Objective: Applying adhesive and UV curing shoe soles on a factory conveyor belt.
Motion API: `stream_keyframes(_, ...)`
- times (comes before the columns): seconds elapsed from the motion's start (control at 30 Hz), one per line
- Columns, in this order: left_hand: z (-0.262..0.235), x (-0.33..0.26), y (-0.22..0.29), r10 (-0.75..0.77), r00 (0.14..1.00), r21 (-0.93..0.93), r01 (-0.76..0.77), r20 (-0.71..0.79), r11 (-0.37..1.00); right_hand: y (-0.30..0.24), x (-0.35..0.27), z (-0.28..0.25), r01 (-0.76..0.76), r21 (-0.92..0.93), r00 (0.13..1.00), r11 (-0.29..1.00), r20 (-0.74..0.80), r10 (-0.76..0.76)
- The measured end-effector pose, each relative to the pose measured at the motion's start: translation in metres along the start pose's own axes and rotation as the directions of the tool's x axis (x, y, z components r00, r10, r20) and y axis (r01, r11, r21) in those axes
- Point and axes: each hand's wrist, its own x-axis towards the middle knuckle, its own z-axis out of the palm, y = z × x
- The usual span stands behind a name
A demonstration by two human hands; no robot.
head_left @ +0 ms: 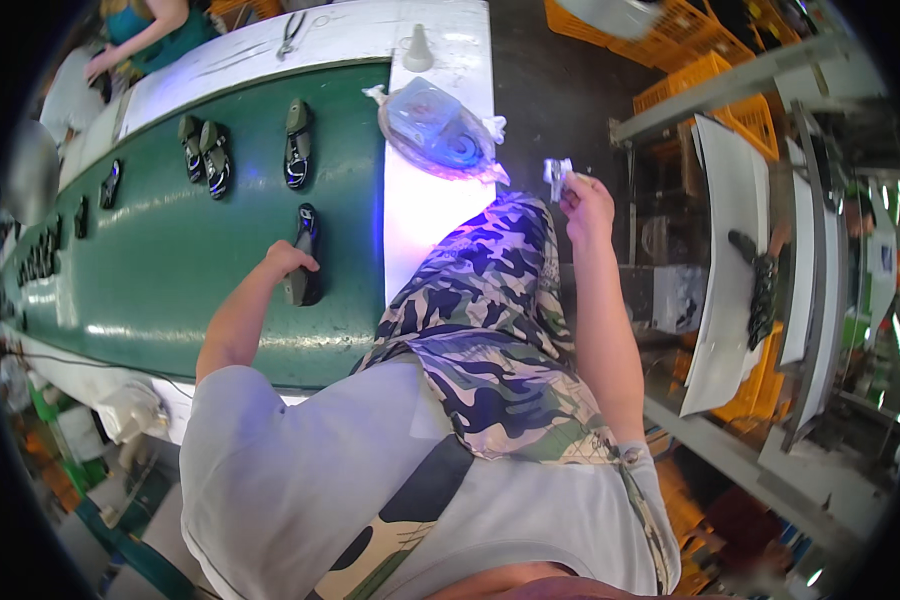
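Note:
My left hand (pixel 288 258) is closed round the middle of a dark shoe on a grey last (pixel 307 228), which lies lengthwise on the green belt (pixel 240 270). Off to the right, beyond the white table edge, my right hand (pixel 588 205) pinches a small crumpled white piece (pixel 557 175); cloth or paper, I cannot tell. Farther up the belt lies another shoe on a last (pixel 297 145). A pair of similar shoes (pixel 213 160) sits to its left. Between my hands, on the white ledge, rests a clear plastic bag with a blue tray inside (pixel 440 125).
A white nozzle bottle (pixel 417 50) and pliers (pixel 290 35) lie on the far white bench. Several more shoes (pixel 45 255) line the belt's left end. A co-worker's arm (pixel 140 40) reaches in at upper left. Metal racks (pixel 725 270) and orange crates (pixel 710 90) stand at right.

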Motion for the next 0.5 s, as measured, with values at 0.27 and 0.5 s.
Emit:
stream_keyframes(0.27, 0.031, -0.053, 0.131, 0.722, 0.687, -0.997, 0.060, 0.078, 0.050, -0.023, -0.005, -0.013, -0.032, 0.152, 0.998, 0.988, 0.058, 0.024)
stream_keyframes(0.5, 0.046, -0.132, 0.283, 0.846, 0.123, -0.392, -0.914, -0.519, -0.107, -0.054, -0.040, 0.005, 0.183, 0.049, 0.976, 0.982, 0.111, -0.187)
